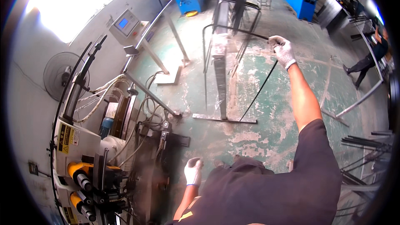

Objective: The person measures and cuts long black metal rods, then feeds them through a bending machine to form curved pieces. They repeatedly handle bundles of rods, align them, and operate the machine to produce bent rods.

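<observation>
My right hand [282, 51], in a white knit glove, reaches far forward with its fingers closed round one corner of a bent metal bar [237, 29]. The bar is thin, dark and U-shaped. Its top crosses a tall metal rack [221, 81], and its two legs hang down on either side. More bent bars [241, 3] of similar shape hang farther back on the rack. My left hand [193, 171], gloved too, is low beside my body with its fingers curled in and nothing seen in them. It is nearest to the bending machine [106, 171] on my left.
A control box [127, 23] with a lit screen stands by a rail at left, near a wall fan [62, 75]. Cables cross the floor. The rack's foot [225, 119] sticks out ahead. Metal bars [366, 146] are stacked at right, where another person [373, 56] works.
</observation>
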### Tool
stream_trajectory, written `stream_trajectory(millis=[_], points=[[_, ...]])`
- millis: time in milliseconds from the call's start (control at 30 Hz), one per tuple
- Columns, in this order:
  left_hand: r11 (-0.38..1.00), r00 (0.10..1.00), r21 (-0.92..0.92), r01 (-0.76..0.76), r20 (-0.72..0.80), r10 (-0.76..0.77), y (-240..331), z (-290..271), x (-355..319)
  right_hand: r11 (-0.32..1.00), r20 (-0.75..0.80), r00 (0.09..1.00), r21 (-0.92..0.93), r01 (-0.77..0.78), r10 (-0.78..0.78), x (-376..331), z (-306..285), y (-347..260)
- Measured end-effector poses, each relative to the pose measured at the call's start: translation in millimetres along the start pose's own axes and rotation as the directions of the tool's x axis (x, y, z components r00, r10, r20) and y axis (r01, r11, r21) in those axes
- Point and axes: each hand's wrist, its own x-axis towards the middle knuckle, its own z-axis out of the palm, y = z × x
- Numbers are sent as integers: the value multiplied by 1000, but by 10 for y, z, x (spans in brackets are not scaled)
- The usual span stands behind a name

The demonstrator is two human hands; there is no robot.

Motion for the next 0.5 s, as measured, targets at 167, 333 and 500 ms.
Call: stream_trajectory(millis=[167,333,500], points=[[952,990,303,40,-139,3,-359,-111,140,832,-142,988,-554,-36,-52,992,424,840],[965,953,264,-1,-291,81,35,-68,427,131,-215,943,-974,-186,-253,2655,-1034,2358],[990,727,7,140,-680,-98,186,389,-200,606,17,991,-790,93,-130,1054,890,3297]])
